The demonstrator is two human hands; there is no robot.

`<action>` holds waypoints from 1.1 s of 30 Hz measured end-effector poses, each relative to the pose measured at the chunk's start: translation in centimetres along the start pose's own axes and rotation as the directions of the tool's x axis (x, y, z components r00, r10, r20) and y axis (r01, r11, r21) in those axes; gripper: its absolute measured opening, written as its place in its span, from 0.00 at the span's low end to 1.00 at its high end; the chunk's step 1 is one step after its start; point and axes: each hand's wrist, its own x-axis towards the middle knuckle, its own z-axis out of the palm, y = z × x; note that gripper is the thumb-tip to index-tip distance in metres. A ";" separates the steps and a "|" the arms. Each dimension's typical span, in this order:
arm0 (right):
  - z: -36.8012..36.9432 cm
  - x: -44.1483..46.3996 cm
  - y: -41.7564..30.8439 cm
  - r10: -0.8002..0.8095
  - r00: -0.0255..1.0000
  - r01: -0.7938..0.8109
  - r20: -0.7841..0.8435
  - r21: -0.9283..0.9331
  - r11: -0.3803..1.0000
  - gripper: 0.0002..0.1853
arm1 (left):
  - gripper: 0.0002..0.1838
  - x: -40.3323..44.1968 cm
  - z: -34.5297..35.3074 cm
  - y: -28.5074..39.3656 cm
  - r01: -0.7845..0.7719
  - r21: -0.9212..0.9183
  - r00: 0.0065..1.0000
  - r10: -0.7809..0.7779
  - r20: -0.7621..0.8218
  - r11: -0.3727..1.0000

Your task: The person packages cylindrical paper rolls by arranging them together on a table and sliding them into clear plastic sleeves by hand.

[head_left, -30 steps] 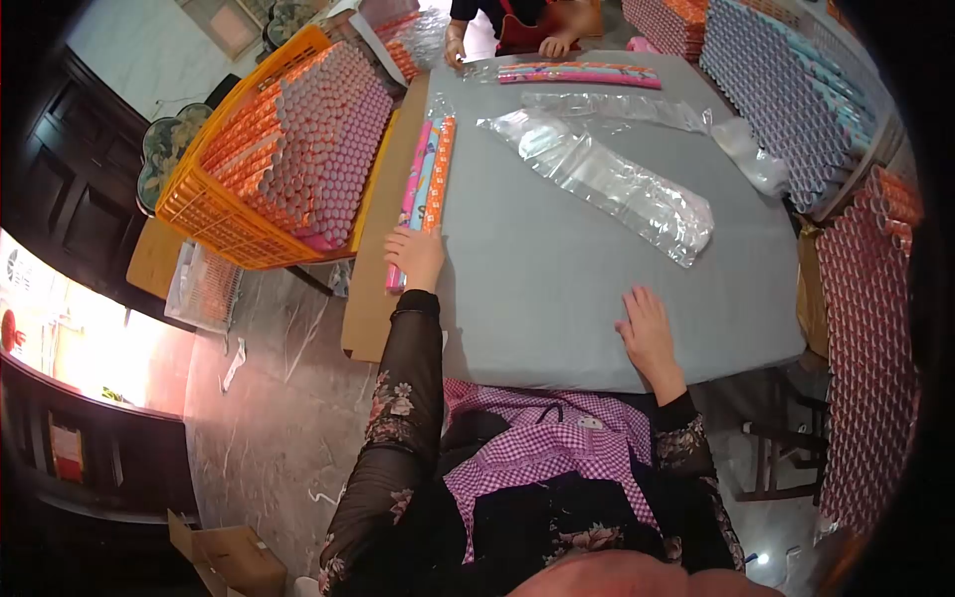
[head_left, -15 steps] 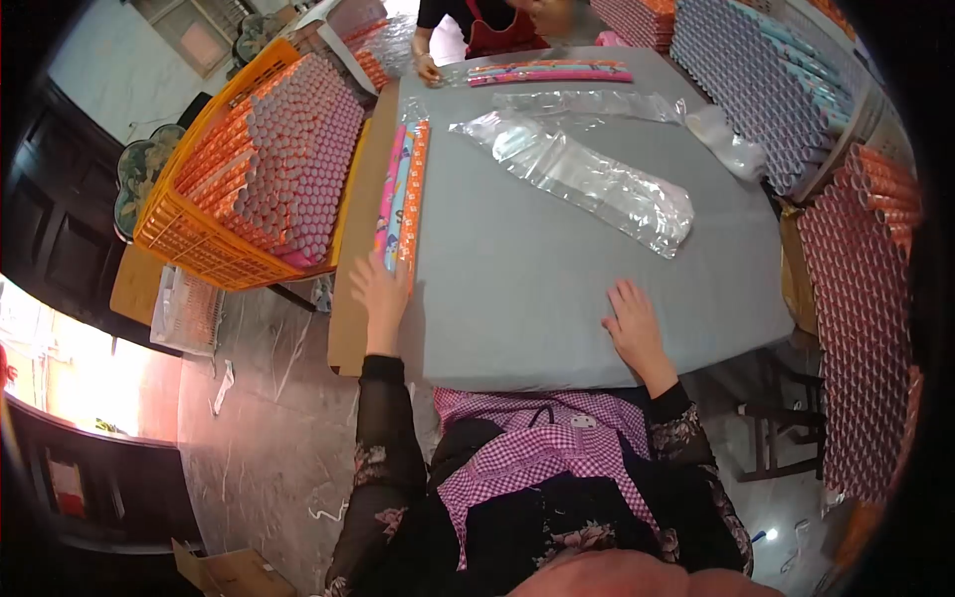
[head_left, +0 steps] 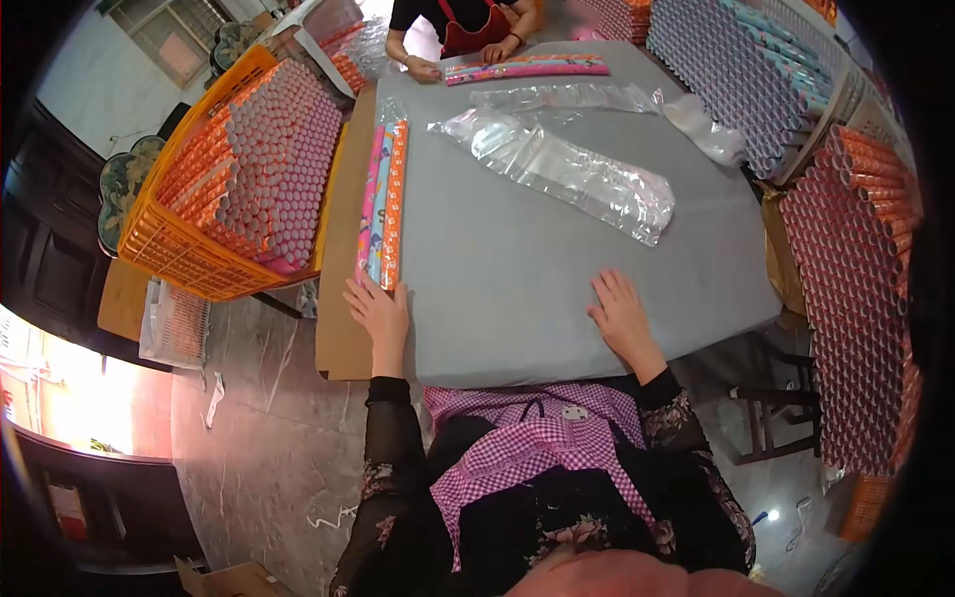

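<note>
My left hand (head_left: 381, 316) has its fingers spread at the near end of a clear-bagged set of patterned paper rolls (head_left: 382, 204), pink, blue and orange. Its fingertips touch or nearly touch the ends of the rolls, without wrapping round them. The set lies lengthwise along the left side of the grey-covered table (head_left: 517, 298). My right hand (head_left: 622, 316) rests palm down on the grey cover, fingers stretched out and nothing in them. Beyond it lie clear plastic bags (head_left: 577, 174), flat and wrinkled.
Across the table, a person's hands (head_left: 426, 70) are at another bagged set of rolls (head_left: 527, 68). An orange crate (head_left: 184, 264) packed with rolls stands on the left. Stacked rolls (head_left: 846, 298) rise at the right, above a dark stool (head_left: 776, 408).
My left hand has drawn back slightly toward me, uncovering more of the rolls' near ends. The other person's second hand has come down to the far set. The view has shifted a little.
</note>
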 end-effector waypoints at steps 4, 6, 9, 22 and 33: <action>0.1 0.1 0.1 0.007 1.000 -0.006 0.023 -0.025 1.000 0.26 | 0.46 0.4 0.0 0.7 0.006 -0.026 1.000 -0.006 -0.010 1.000; 0.1 0.0 0.1 0.022 0.999 -0.022 0.035 -0.020 1.000 0.26 | 0.47 0.7 -0.1 1.1 0.005 -0.022 1.000 -0.006 -0.018 1.000; -0.1 0.0 0.0 0.017 0.999 -0.017 0.027 -0.003 1.000 0.25 | 0.45 0.5 -0.4 1.7 0.024 -0.070 0.999 -0.028 -0.046 0.997; -4.9 5.0 5.6 0.238 0.939 -0.204 -0.249 0.155 0.967 0.20 | 0.37 -8.5 -2.7 6.7 -0.350 -0.184 0.926 0.368 0.081 0.919; -3.2 6.9 12.2 0.521 0.841 -0.514 -0.142 0.089 0.853 0.28 | 0.31 -8.8 -1.4 5.9 -0.358 -0.192 0.933 0.355 -0.053 0.914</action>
